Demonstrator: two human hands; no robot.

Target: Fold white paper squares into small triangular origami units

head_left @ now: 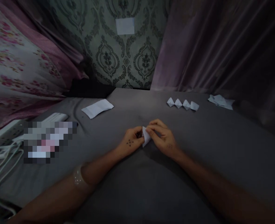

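A small folded piece of white paper (146,137) is held between both hands above the grey sheet, near the middle of the view. My left hand (133,140) grips its left side, thumb toward me, and the fingertips are partly hidden. From the right, my right hand (162,137) pinches the upper edge of the same paper between thumb and fingers. Several folded white paper shapes (178,103) with pointed tops stand in a row beyond my right hand. A flat stack of white paper (97,108) lies beyond my left hand.
Crumpled or loose white paper (221,101) lies at the far right. On the left are a power strip (5,133), white cables (4,174) and a blurred-out object (48,141). Dark cloth (88,88) lies at the back, before a patterned wall (125,59) and curtains (188,46).
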